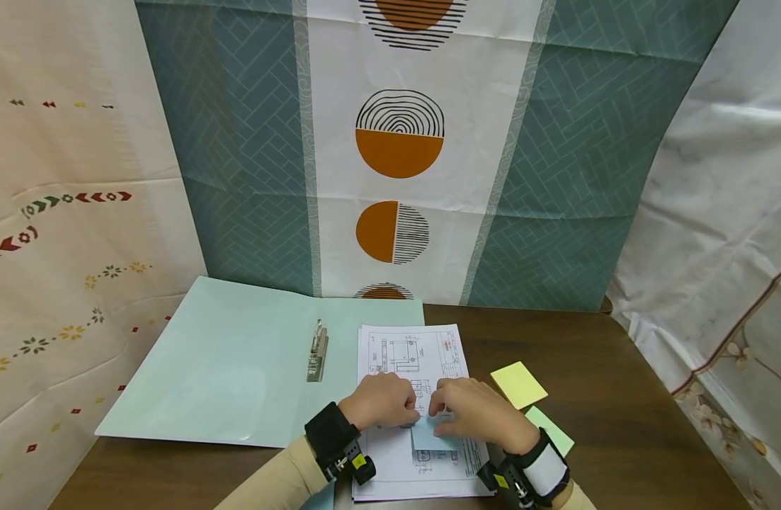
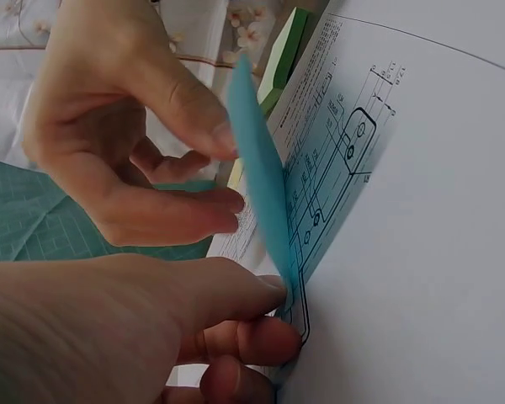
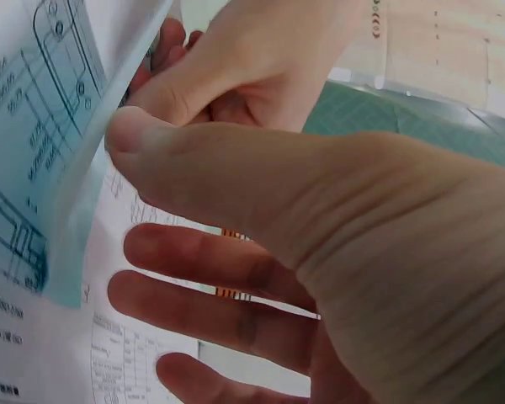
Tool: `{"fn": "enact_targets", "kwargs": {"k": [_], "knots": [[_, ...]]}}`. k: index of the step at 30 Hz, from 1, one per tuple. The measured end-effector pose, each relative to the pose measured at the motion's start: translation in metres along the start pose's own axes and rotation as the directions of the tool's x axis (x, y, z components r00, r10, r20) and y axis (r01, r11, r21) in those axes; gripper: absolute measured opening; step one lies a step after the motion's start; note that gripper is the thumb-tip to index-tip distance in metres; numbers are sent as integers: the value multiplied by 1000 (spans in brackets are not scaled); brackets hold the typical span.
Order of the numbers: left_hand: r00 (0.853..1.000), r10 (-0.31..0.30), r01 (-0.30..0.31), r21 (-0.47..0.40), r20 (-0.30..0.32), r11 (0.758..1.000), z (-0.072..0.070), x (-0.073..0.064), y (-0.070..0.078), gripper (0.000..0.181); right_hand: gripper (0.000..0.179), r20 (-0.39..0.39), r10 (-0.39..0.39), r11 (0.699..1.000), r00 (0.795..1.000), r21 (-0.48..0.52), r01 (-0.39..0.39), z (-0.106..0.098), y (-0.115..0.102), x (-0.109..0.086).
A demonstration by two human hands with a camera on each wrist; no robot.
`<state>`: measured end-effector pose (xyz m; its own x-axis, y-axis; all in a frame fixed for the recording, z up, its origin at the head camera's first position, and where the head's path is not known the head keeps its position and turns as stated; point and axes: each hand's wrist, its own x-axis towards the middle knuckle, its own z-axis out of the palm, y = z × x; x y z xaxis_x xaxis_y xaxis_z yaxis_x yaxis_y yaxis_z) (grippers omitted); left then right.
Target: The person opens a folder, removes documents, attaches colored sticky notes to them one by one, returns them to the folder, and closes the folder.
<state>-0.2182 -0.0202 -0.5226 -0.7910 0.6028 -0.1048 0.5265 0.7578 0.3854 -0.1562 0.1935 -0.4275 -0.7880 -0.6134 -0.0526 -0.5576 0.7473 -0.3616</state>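
A light-blue sticky note (image 1: pixel 436 438) stands tilted over printed technical drawings (image 1: pixel 390 471), one edge close to the paper. My left hand (image 1: pixel 385 401) pinches its left end between thumb and curled index finger, as the left wrist view shows. The thumb of my right hand (image 1: pixel 486 413) touches the note (image 3: pixel 80 219) near its raised edge. In the right wrist view the other right fingers (image 3: pixel 210 316) stretch out apart from the note, over the sheets. Part of the drawing under the note is hidden in the head view.
Left of the sheets lies an open pale-green folder (image 1: pixel 237 368) with a metal clip (image 1: pixel 317 352); the sheets overlap its right part. A yellow sticky pad (image 1: pixel 519 384) and a green sticky pad (image 1: pixel 551 429) rest on the brown table (image 1: pixel 645 432) to the right. Patterned cloths hang around.
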Motion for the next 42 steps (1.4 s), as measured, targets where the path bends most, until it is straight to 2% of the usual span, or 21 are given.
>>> {"fn": "enact_targets", "kwargs": {"k": [6, 13, 23, 27, 31, 36, 42], "knots": [[1000, -27, 27, 7, -2, 1000, 3, 4, -3, 49, 25, 28, -47, 998, 999, -31, 47, 6, -4, 2], [1000, -29, 29, 8, -11, 1000, 3, 5, -4, 49, 42, -11, -93, 987, 996, -130, 91, 16, -6, 4], [999, -46, 46, -11, 20, 999, -5, 0, 2, 45, 43, 11, -139, 981, 990, -138, 139, 17, -6, 6], [999, -39, 39, -13, 20, 999, -6, 0, 3, 45, 35, 19, -125, 984, 992, -126, 127, 15, -6, 6], [1000, -20, 21, -11, 15, 1000, -5, 1, 0, 44, 15, 19, -85, 993, 996, -82, 86, 9, -9, 4], [1000, -30, 30, 5, 1, 1000, -1, 2, -3, 44, 20, 35, -42, 996, 999, -79, 44, 6, -17, 0], [999, -38, 38, -1, -13, 999, 3, 3, -3, 46, 19, 5, 16, 985, 1000, -172, -15, 17, -30, -4]]}}
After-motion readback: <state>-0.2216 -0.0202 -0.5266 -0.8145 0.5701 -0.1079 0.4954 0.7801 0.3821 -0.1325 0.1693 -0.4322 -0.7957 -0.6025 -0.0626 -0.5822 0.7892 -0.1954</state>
